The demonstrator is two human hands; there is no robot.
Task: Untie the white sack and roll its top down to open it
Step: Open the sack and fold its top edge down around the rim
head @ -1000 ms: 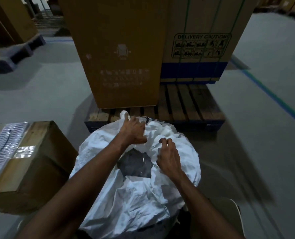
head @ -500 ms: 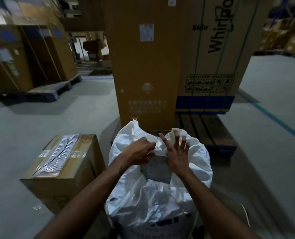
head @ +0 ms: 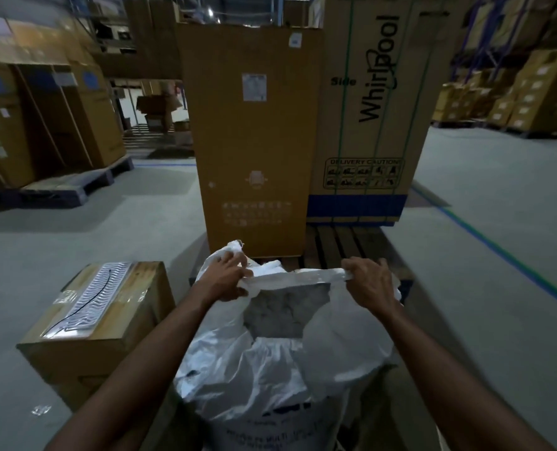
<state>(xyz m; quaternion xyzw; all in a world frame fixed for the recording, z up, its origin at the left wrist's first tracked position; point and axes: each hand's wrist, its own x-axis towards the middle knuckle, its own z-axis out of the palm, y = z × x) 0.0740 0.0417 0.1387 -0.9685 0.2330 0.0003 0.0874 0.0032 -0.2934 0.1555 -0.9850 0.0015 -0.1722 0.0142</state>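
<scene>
Gripping white sack [head: 270, 369] rim, left hand [head: 226, 278], right hand [head: 370, 283] now wider apart, mouth opened

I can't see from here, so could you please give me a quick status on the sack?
Left hand and right hand each grip the white woven plastic sack's rim. Mouth pulled open, not rolled down. Nothing in the way.

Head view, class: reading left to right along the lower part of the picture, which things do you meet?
Taped box → left hand → sack opening → right hand → green floor line.
</scene>
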